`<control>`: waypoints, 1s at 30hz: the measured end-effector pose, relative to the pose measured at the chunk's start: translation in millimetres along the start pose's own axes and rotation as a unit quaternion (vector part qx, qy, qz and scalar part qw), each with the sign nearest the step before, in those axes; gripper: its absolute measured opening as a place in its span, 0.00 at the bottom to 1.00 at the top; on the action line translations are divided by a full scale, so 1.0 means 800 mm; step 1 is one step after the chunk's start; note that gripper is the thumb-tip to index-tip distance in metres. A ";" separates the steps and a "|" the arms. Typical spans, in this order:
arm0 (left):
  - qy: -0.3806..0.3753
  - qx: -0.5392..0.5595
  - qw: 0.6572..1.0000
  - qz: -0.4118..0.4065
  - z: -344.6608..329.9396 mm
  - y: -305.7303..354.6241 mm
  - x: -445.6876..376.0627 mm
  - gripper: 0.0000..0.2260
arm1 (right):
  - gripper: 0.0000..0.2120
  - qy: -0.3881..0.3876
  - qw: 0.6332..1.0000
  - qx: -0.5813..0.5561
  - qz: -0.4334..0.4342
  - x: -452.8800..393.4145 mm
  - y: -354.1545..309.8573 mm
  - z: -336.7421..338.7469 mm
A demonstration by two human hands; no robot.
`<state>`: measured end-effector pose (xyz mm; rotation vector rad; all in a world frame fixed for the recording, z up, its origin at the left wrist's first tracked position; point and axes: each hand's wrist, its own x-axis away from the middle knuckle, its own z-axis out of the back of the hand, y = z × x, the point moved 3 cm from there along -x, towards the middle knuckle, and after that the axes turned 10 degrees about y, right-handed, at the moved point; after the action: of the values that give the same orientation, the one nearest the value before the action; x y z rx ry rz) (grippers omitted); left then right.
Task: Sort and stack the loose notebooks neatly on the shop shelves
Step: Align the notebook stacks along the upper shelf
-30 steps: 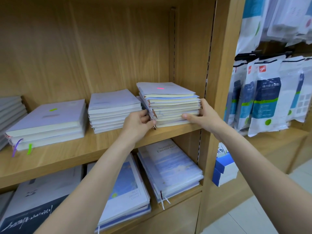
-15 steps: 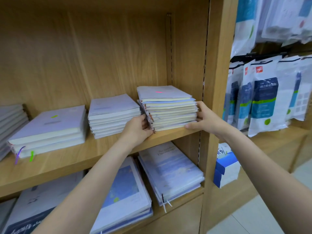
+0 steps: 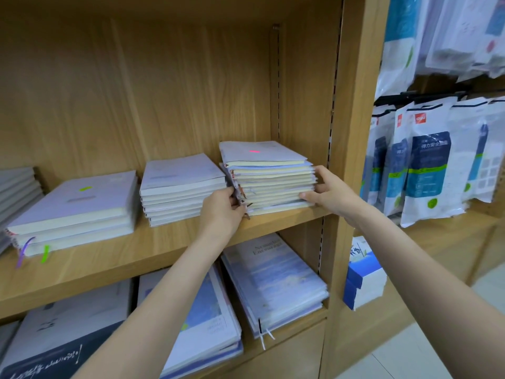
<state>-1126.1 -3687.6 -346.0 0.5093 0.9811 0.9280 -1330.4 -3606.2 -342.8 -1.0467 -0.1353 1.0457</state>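
A tall stack of pale notebooks [image 3: 270, 181], with a pink sticker on its top cover, stands at the right end of the middle wooden shelf [image 3: 109, 258]. My left hand [image 3: 221, 212] grips the stack's front left corner, its fingers curled against the ragged spines. My right hand [image 3: 332, 194] holds the front right corner, thumb along the front edges and fingers on the right side. The lower notebooks in this stack sit slightly uneven.
Left of it are a shorter notebook stack [image 3: 177, 187], a wider stack with ribbon markers [image 3: 76, 206] and a grey stack [image 3: 16, 190]. Larger notebooks [image 3: 273, 280] lie on the shelf below. The shelf upright [image 3: 352, 105] stands close on the right, with hanging packets [image 3: 426, 162] and boxes [image 3: 363, 274] beyond.
Both hands stay on the right stack. It has shifted a little back and left on the shelf, and its page edges look more even.
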 end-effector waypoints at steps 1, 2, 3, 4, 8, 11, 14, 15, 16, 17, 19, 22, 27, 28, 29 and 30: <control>0.006 0.003 1.000 0.000 -0.001 0.000 0.001 0.13 | 0.23 0.009 1.000 0.006 -0.001 0.000 -0.001 0.000; 0.011 0.006 1.000 -0.001 -0.002 0.000 0.001 0.13 | 0.25 0.019 1.000 0.010 -0.003 0.000 -0.002 0.001; 0.016 0.005 1.000 -0.001 -0.002 0.002 0.002 0.12 | 0.26 0.030 0.999 0.015 -0.008 0.000 -0.003 0.001; 0.018 0.003 1.000 0.000 -0.002 0.003 0.003 0.12 | 0.26 0.042 0.999 0.023 -0.014 0.000 -0.003 0.002; 0.030 -0.027 0.999 -0.001 -0.002 0.004 0.004 0.13 | 0.24 0.079 0.995 0.054 -0.036 -0.003 -0.002 0.000; 0.037 -0.043 0.998 0.011 -0.002 0.004 0.002 0.12 | 0.22 0.102 0.992 0.055 -0.041 -0.006 -0.002 -0.001; 0.033 -0.064 0.997 0.003 -0.004 0.005 0.003 0.12 | 0.21 0.115 0.991 0.065 -0.034 -0.005 -0.002 -0.001; 0.028 -0.069 0.997 -0.006 -0.004 0.005 0.005 0.12 | 0.22 0.113 0.991 0.070 -0.031 -0.003 0.000 -0.003; 0.020 -0.074 0.997 -0.015 -0.005 0.005 0.007 0.13 | 0.24 0.108 0.991 0.071 -0.028 -0.001 0.001 -0.005; 0.010 -0.080 0.997 -0.022 -0.006 0.005 0.009 0.15 | 0.27 0.100 0.992 0.067 -0.025 0.003 0.003 -0.007; -0.001 -0.093 0.995 -0.030 -0.007 0.005 0.010 0.17 | 0.33 0.087 0.994 0.061 -0.022 0.011 0.004 -0.010; -0.002 -0.095 0.995 -0.030 -0.006 0.004 0.009 0.16 | 0.36 0.081 0.996 0.042 -0.014 0.018 0.003 -0.009; 0.021 -0.086 0.995 -0.035 -0.003 0.003 0.012 0.15 | 0.30 0.107 0.994 -0.014 -0.007 0.025 0.004 -0.009; 0.027 -0.082 0.996 -0.036 -0.001 0.003 0.013 0.15 | 0.29 0.114 0.993 -0.022 -0.008 0.026 0.005 -0.009; 0.033 -0.079 0.996 -0.038 0.000 0.004 0.014 0.15 | 0.29 0.121 0.992 -0.032 -0.011 0.026 0.007 -0.009; 0.039 -0.075 0.996 -0.041 0.000 0.003 0.015 0.15 | 0.29 0.130 0.990 -0.044 -0.016 0.027 0.010 -0.009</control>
<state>-1124.3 -3676.1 -349.5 0.3053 0.9873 0.9452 -1319.8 -3593.8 -360.6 -1.2467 0.0142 0.8727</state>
